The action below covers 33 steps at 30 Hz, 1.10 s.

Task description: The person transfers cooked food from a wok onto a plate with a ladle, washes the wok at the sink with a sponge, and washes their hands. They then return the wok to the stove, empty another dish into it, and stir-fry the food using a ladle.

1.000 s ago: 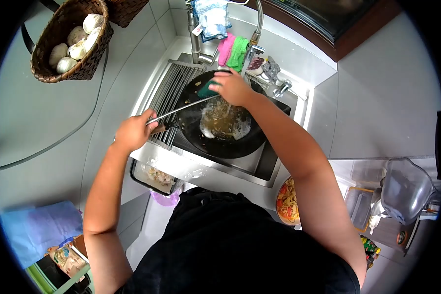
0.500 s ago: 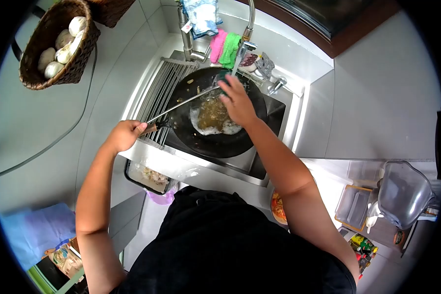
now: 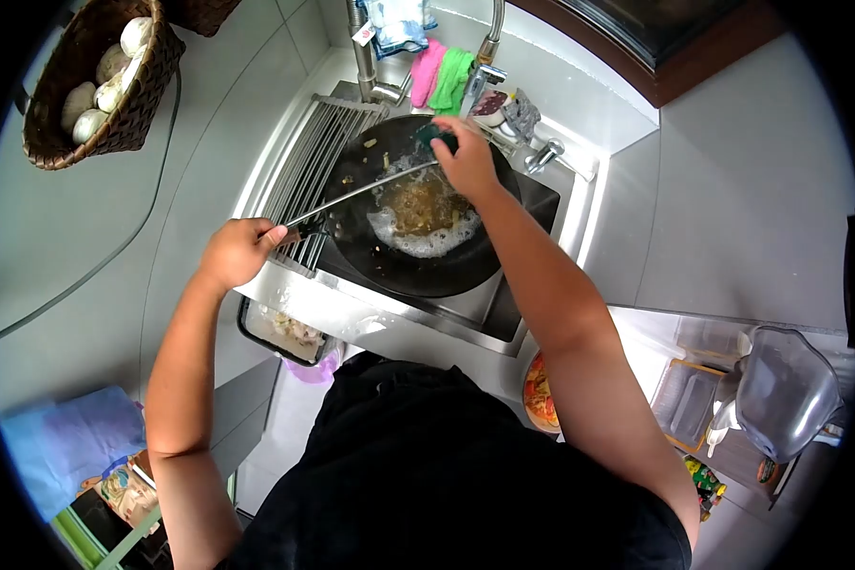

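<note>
Two hands reach over the black wok (image 3: 408, 275) lying in the sink (image 3: 541, 209): the left hand (image 3: 242, 252) clasps a slim metal-shafted utensil (image 3: 361, 192), though from here I cannot tell whether it also grips the wok's wooden handle (image 3: 291, 237); the right hand (image 3: 465, 166) clutches a dark green scouring pad (image 3: 437, 140). I'd judge the wok heavy, stiff and slippery, best held by that handle. Brownish, foamy water (image 3: 426, 209) pools inside it. Garlic bulbs (image 3: 107, 94) sit in a woven basket (image 3: 152, 95); scraps (image 3: 294, 328) lie in a dark-rimmed bin (image 3: 304, 362).
</note>
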Motion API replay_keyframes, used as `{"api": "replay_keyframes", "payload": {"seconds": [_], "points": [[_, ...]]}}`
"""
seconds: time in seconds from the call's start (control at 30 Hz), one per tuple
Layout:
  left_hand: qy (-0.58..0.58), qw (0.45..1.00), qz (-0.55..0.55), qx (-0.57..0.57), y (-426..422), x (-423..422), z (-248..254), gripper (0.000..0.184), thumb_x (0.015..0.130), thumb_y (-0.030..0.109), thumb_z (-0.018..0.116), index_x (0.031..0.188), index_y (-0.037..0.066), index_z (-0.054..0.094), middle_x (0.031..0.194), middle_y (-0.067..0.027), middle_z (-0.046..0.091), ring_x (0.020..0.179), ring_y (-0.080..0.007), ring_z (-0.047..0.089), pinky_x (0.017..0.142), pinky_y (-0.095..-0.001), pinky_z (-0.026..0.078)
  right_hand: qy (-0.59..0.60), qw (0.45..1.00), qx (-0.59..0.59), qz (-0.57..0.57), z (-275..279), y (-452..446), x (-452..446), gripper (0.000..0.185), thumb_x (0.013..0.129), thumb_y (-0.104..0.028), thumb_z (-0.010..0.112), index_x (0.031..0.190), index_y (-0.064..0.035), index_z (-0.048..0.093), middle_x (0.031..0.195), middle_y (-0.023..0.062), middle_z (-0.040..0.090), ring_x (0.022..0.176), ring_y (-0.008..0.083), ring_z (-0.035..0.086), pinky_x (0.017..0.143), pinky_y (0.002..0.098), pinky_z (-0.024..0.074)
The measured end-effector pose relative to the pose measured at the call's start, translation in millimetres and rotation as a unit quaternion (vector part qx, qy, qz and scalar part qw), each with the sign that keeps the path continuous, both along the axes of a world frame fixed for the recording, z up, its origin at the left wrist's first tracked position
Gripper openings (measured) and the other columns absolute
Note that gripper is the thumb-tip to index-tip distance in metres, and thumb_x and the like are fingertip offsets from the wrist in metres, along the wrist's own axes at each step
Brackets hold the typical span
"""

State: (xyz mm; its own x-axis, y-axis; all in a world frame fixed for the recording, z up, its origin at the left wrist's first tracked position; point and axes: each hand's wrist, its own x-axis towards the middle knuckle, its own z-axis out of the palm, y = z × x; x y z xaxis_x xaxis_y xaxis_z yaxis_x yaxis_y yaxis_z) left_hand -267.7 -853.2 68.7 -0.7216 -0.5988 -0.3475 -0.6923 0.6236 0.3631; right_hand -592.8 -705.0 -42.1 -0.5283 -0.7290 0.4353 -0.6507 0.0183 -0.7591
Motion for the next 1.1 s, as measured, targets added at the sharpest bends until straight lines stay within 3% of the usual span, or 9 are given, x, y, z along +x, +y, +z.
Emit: {"api": "replay_keyframes", "payload": {"seconds": [0.17,0.27,0.5,0.6,0.73,0.8,0.9,1.0,1.1], "points": [[-0.008,1.0,-0.006,-0.025,3,-4,8,0.038,0.093,0.039,0.055,0.089,0.002,0.067,0.072,-0.0194,0.062,0.066,-0.035,0.059,0.065,-0.0403,0.047,0.309,0.947,0.01,0.084,-12,8,-11,0.024,0.087,-0.013,0.054,0.108,-0.0068,0.064,0.109,0.0129,0.062,0.109,0.0326,0.055,0.097,0.0487,0.0388],[-0.01,1.0,-0.007,-0.028,10,-5,6,0.038,0.093,0.038,0.055,0.089,0.003,0.067,0.072,-0.0193,0.062,0.067,-0.0363,0.059,0.064,-0.0412,0.047,0.282,0.953,0.048,0.101,5,4,-2,0.023,0.089,-0.024,0.055,0.1,-0.0094,0.069,0.105,0.0081,0.066,0.112,0.028,0.055,0.098,0.0465,0.0376],[0.023,0.999,-0.002,-0.038,7,0,8,0.037,0.092,0.037,0.057,0.084,0.002,0.066,0.067,-0.0189,0.059,0.062,-0.0353,0.056,0.06,-0.0404,0.046,-0.296,0.951,0.058,-0.065,-17,2,-29,0.033,0.088,-0.032,0.06,0.109,-0.0091,0.067,0.103,0.0112,0.064,0.112,0.0294,0.054,0.096,0.0455,0.0373],[-0.018,0.999,0.02,-0.043,4,2,10,0.036,0.092,0.042,0.055,0.087,0.008,0.069,0.07,-0.0152,0.063,0.07,-0.0349,0.061,0.065,-0.042,0.048,0.052,0.989,-0.029,-0.133,-14,4,21,0.034,0.086,-0.03,0.062,0.114,-0.0116,0.064,0.119,0.0109,0.057,0.118,0.0364,0.048,0.101,0.0514,0.0337],[-0.003,0.999,0.023,-0.043,8,0,16,0.036,0.092,0.04,0.055,0.085,0.007,0.068,0.07,-0.0164,0.062,0.069,-0.0357,0.06,0.064,-0.0426,0.047,0.296,0.954,0.051,-0.007,20,8,8,0.028,0.083,-0.027,0.065,0.108,-0.0165,0.064,0.126,0.0089,0.052,0.118,0.0364,0.046,0.106,0.0625,0.0229],[-0.011,0.998,0.019,-0.059,7,-6,19,0.036,0.092,0.039,0.055,0.084,0.007,0.067,0.07,-0.0169,0.062,0.068,-0.0361,0.06,0.064,-0.0429,0.047,0.261,0.963,0.062,0.011,12,-1,-12,0.028,0.087,-0.033,0.06,0.109,-0.0168,0.064,0.118,0.0089,0.057,0.109,0.0313,0.052,0.1,0.0566,0.0349],[-0.01,0.997,0.016,-0.07,11,-4,26,0.035,0.092,0.038,0.055,0.084,0.006,0.067,0.07,-0.0174,0.061,0.067,-0.0366,0.059,0.063,-0.043,0.047,-0.069,0.982,0.173,0.043,-3,-6,-49,0.033,0.092,-0.038,0.051,0.114,-0.0157,0.062,0.11,0.0107,0.06,0.1,0.0266,0.057,0.088,0.0446,0.0457],[0.062,0.996,0.003,-0.057,4,8,17,0.04,0.093,0.037,0.054,0.077,0.001,0.06,0.061,-0.0186,0.054,0.058,-0.0354,0.052,0.057,-0.0417,0.043,-0.567,0.822,-0.013,-0.046,-7,-9,-38,0.04,0.097,-0.037,0.042,0.12,-0.0094,0.058,0.107,0.0132,0.061,0.093,0.0254,0.06,0.076,0.0364,0.0486],[0.066,0.997,0.006,-0.05,2,10,13,0.039,0.094,0.035,0.054,0.077,0.001,0.06,0.061,-0.0186,0.053,0.057,-0.0358,0.052,0.057,-0.0419,0.043,-0.407,0.902,-0.087,-0.114,-29,-20,-23,0.046,0.098,-0.036,0.039,0.127,-0.0025,0.051,0.116,0.0165,0.058,0.106,0.0306,0.055,0.091,0.0396,0.0421]]}}
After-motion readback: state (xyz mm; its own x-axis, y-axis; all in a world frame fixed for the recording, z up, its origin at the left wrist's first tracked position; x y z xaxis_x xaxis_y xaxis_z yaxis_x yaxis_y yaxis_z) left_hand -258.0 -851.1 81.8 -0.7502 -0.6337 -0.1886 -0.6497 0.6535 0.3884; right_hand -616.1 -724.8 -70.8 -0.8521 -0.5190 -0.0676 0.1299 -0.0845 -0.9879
